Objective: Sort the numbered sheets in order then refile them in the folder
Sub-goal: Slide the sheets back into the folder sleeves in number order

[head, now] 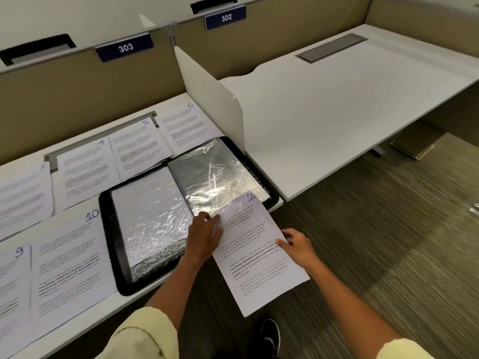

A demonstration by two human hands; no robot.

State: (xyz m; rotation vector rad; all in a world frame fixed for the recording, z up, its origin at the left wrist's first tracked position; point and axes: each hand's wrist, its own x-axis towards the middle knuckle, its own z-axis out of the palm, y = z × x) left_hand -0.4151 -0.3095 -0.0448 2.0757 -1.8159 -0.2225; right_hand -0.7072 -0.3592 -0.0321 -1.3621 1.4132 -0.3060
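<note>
White printed sheet marked with a handwritten blue 2 is held over the near edge of the white desk surface, its top corner slipped under the clear plastic sleeve on the right page of the open black display folder. The left hand pinches the sleeve's lower edge with its fingers; the right hand grips the sheet's right edge, fingers curled. The left page's sleeve appears to hold a white sheet. Sheets numbered 3, 4, 5, 6, 9 and 10 lie spread on the surface around the folder.
</note>
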